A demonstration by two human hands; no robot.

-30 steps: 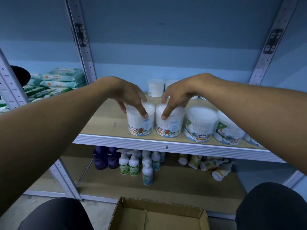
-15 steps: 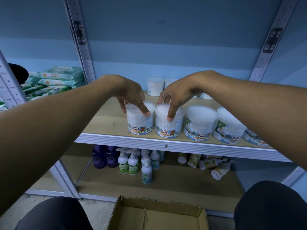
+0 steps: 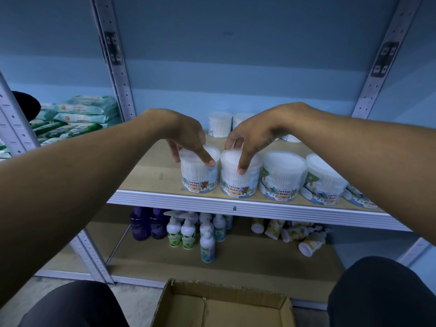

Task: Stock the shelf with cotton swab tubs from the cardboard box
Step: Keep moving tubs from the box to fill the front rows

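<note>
"COTTON BUDS" on tubs (image 3: 238, 182)

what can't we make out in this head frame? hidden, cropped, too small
- Cardboard box, head view: cut off by the bottom edge, so any remaining stock is unseen.
- Rightmost tub: mostly behind the right forearm.
- Back-row tubs: partly behind the right hand; count unclear.
- Left tub lid: the left hand covers its grip.
- Label small print: too small.

Front row of tubs (image 3: 282, 179) on shelf (image 3: 236, 205), two more tubs (image 3: 220, 124) behind. Left hand (image 3: 186, 140) on leftmost tub (image 3: 199, 175), right hand (image 3: 253, 138) on next tub (image 3: 240, 179). Bottles (image 3: 188, 232) on lower shelf, cardboard box (image 3: 221, 305) on floor in front.
</note>
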